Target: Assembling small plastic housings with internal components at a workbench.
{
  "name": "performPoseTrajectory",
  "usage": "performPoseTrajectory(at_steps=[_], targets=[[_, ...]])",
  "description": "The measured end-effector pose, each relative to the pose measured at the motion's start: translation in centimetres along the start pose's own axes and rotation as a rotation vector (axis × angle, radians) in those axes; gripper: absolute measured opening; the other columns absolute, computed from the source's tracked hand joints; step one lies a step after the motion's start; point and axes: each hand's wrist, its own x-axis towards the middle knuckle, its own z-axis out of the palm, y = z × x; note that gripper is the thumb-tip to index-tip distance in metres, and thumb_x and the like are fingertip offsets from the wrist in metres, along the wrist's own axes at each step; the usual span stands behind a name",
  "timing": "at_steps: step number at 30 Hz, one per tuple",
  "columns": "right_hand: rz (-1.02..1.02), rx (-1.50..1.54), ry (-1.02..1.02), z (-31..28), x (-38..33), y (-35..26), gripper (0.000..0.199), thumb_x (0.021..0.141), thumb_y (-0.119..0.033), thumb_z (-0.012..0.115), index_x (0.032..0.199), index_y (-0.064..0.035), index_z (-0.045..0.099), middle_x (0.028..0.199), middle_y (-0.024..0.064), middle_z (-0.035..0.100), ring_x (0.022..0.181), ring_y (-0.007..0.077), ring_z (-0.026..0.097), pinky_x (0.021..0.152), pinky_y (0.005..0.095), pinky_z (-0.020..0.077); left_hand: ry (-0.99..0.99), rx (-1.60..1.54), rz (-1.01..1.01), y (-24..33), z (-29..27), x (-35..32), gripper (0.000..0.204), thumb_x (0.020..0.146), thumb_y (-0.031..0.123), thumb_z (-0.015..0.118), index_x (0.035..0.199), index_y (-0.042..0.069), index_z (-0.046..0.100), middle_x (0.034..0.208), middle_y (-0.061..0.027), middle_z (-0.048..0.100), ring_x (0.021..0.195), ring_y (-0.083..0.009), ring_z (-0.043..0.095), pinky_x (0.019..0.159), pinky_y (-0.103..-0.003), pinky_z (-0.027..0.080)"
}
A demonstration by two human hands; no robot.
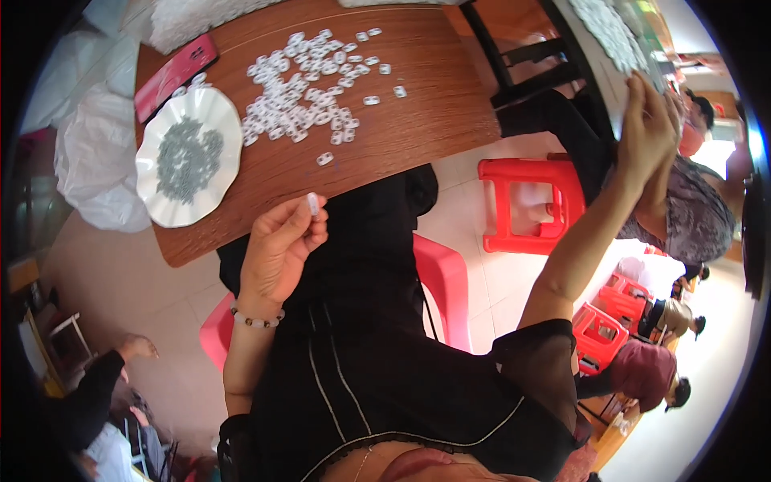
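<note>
My left hand [281, 245] pinches a small white plastic piece [313, 204] between thumb and fingertips, just off the near edge of the brown table [401, 145]. A loose pile of similar white pieces [297, 96], each with dark spots, lies on that table. Left of the pile is a white scalloped plate [229, 120] with many tiny grey bits [189, 159] in it. My right arm stretches far to the right. My right hand [649, 132] has its fingers drawn together beside another table; whatever they hold, if anything, I cannot make out.
A pink phone [177, 76] lies at the table's far left corner, near white plastic bags [100, 161]. Red stools [534, 205] stand at right. More white pieces [610, 36] cover the other table. Several people sit along the right; a person's hand [138, 347] shows lower left.
</note>
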Motion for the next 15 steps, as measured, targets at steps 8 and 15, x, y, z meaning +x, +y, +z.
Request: performPoseTrajectory(at_steps=[8,15], targets=[[-0.327,0.662,-0.437,1.8,-11.4,-15.6,0.023,0.066,-0.011,0.081,0.085,-0.0057,0.07,0.084,0.0037,0.068,0.076,0.0226,0.058,0.069,0.0326,0.0441,-0.019,-0.007,0.009,-0.3,0.3,0.1,0.026,0.092,0.019,0.064,0.106,-0.002,0.066,0.09,-0.0054,0.065,0.077,-0.0089,0.057,0.074,-0.023,0.049],[-0.193,0.874,-0.646,5.0,-17.6,-20.7,0.033,0.063,-0.01,0.082,0.091,-0.0086,0.066,0.088,0.0034,0.064,0.082,0.0255,0.053,0.071,0.0348,0.0449,0.02,0.087,0.102,-0.2,0.2,0.0,0.026,0.092,0.019,0.064,0.107,-0.002,0.066,0.09,-0.0054,0.067,0.079,-0.0087,0.059,0.073,-0.023,0.05]])
